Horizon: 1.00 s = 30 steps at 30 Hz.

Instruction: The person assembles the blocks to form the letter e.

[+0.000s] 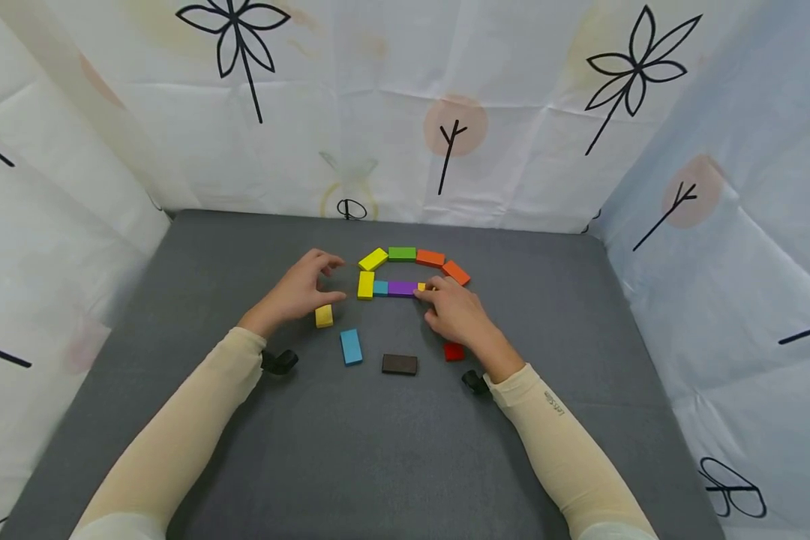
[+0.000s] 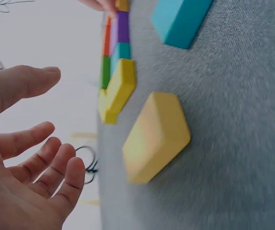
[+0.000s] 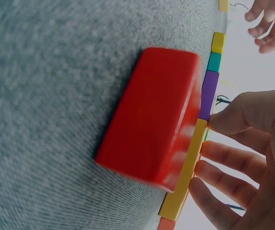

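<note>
My left hand (image 1: 304,287) is spread with thumb and fingers apart, holding nothing. Just below it, a pale yellow block (image 1: 324,316) lies on the grey table, also large in the left wrist view. My right hand (image 1: 455,307) touches a yellow-orange block (image 3: 185,172) with its fingertips, beside the join with a purple block (image 1: 402,289). A teal block (image 1: 381,288) and a yellow block (image 1: 366,285) continue that front row leftward. Behind it curve another yellow block (image 1: 373,259), a green block (image 1: 401,254) and two orange blocks (image 1: 430,258). Much of the touched block is hidden in the head view.
Nearer the body lie a blue block (image 1: 352,347), a dark brown block (image 1: 400,365) and a red block (image 1: 454,352), the last under the right wrist. Patterned white cloth (image 1: 391,150) surrounds the grey table (image 1: 405,457) at the back and sides.
</note>
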Motion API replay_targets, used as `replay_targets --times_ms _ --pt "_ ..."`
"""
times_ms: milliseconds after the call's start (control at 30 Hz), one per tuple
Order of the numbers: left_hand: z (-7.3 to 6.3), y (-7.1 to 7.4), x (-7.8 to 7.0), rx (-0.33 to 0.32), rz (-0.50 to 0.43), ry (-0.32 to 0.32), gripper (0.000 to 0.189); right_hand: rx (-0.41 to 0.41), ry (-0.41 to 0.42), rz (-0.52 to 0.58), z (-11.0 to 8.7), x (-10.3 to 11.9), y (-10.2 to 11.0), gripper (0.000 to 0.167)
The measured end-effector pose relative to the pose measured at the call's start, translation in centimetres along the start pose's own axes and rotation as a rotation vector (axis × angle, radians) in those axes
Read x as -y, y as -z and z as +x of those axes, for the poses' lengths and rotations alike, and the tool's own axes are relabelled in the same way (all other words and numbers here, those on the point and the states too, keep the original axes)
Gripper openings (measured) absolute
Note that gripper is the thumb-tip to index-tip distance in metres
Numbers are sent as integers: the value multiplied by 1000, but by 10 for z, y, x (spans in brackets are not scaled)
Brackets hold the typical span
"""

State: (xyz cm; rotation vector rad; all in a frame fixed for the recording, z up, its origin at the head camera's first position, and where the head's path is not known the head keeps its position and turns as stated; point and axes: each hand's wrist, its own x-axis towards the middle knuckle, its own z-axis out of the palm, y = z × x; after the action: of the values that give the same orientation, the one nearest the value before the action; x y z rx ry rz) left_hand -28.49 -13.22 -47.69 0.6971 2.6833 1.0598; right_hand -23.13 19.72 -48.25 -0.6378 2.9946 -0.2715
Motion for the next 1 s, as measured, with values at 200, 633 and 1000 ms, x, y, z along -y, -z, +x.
replay_targets --times_ms 200,633,1000 --pt "-22 11 3 -39 9 4 69 -1 -8 -2 -1 -1 0 46" --pt "-57 5 30 -46 14 36 72 8 -17 -1 2 0 -2 46" --pt "-55 -14 38 -17 -15 37 70 8 -16 -1 2 -1 -3 46"
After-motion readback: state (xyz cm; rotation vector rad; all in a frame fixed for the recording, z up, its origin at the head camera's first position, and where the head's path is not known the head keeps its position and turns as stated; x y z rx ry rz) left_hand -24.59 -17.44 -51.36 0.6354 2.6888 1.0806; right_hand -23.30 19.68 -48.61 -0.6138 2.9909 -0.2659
